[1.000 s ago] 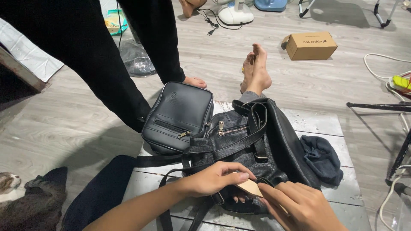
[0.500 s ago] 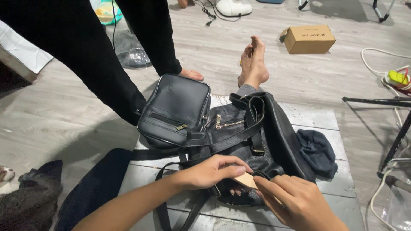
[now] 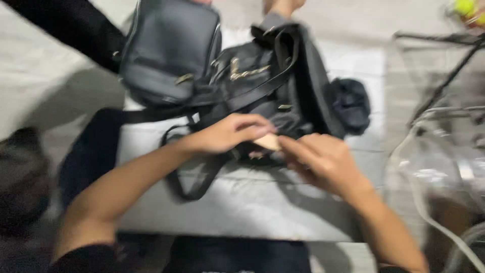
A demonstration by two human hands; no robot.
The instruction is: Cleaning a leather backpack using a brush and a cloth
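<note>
The frame is motion-blurred. A black leather backpack [image 3: 283,86] lies on a whitewashed wooden board [image 3: 252,202]. My left hand [image 3: 230,134] rests on the bag's near edge, fingers curled over it and touching a small tan flat piece [image 3: 268,142]. My right hand [image 3: 323,162] meets it from the right and pinches the same tan piece at the bag's opening. A smaller black zip bag [image 3: 169,50] lies against the backpack at the upper left.
A dark cloth [image 3: 351,103] lies right of the backpack. Another person's black-clad leg [image 3: 70,25] stands at the upper left. A black stand leg [image 3: 444,76] and a clear plastic bag [image 3: 444,172] are on the right. A dark strap loops over the board.
The view has tilted down sharply and blurred, so the bags sit higher in frame and my forearms show. Both hands stay at the bag's opening on the tan piece.
</note>
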